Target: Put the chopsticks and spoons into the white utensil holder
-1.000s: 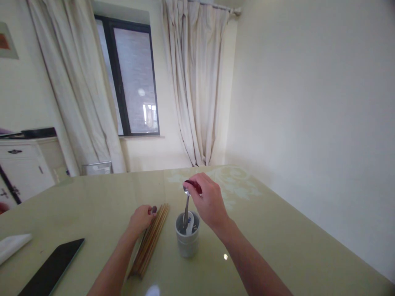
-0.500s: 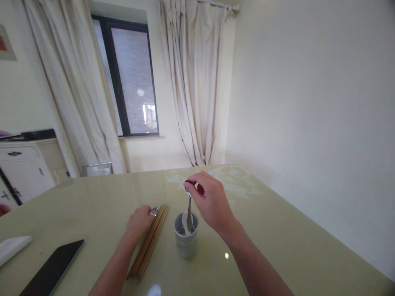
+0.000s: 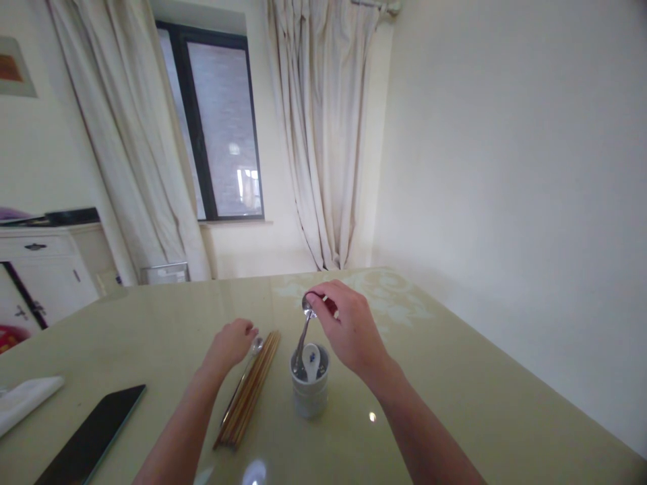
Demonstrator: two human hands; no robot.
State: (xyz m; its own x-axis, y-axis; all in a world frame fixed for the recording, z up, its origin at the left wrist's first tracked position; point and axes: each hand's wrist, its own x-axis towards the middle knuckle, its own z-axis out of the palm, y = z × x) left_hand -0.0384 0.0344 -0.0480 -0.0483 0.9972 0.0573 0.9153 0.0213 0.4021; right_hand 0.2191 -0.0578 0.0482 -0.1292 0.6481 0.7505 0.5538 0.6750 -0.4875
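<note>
My right hand [image 3: 348,320] pinches a metal spoon [image 3: 303,337] by its bowl, with the handle hanging down into a grey-white cup [image 3: 309,403]. A white ceramic spoon [image 3: 312,358] with a small blue mark also stands in that cup. To the left, a bundle of wooden chopsticks [image 3: 253,391] lies on the table. Alongside it rests a long-handled metal spoon [image 3: 237,394], bowl at the far end. Just above that bowl is my left hand [image 3: 233,345], fingers bent and loosely apart, with nothing visible in them.
On the pale green glossy table [image 3: 455,404], a dark flat tablet-like object [image 3: 94,434] lies at the left. Farther left is a white object [image 3: 30,401]. Beyond the table are a white cabinet [image 3: 55,263], curtains [image 3: 323,135] and a window [image 3: 222,128]. A wall borders the table's right side.
My left hand has let go of the long-handled spoon and lifted slightly off it. In my right hand the metal spoon's handle has swung to the left side of the cup.
</note>
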